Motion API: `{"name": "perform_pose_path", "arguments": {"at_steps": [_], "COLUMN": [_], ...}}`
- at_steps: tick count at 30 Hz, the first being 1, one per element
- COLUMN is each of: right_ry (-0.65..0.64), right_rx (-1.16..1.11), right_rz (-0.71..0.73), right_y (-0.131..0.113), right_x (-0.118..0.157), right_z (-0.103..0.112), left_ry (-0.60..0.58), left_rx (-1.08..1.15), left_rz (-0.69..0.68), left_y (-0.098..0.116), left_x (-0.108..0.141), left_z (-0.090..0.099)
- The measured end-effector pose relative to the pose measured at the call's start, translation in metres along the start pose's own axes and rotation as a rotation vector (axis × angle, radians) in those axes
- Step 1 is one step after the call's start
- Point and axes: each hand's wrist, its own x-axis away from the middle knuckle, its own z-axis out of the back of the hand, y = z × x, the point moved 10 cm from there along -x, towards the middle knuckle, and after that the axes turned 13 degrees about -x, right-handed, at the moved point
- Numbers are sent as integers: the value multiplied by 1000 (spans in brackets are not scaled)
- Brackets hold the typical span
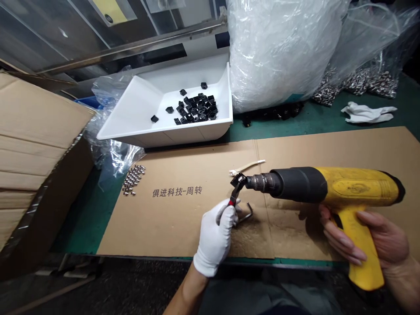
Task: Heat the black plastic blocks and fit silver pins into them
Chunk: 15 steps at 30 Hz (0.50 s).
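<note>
Both gripping | left hand on pliers | right hand on heat gun | cardboard on green bench | white tray

- On my feed, the left hand grips pliers, their tip just before the nozzle of the heat gun held in the right hand.
- A hex key lies on the cardboard sheet, beneath the pliers.
- I see loose metal nuts on the sheet's left end.
- Behind the sheet sits a tray holding small parts.
- Right of the tray stands a plastic bag, with a cloth farther right.
- A cardboard box stands left of everything.
</note>
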Motion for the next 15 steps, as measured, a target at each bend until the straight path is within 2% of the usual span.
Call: {"name": "perform_pose_path", "arguments": {"at_steps": [8, 15], "right_ry": [-5, -7], "right_rx": [-3, 10], "right_rz": [4, 12], "right_y": [0, 0], "right_x": [-1, -1], "right_z": [-1, -2], "left_ry": [22, 62], "left_rx": [0, 1], "left_rz": [6, 2], "left_y": [-7, -3], "left_x": [2, 4], "left_z": [-2, -2]}}
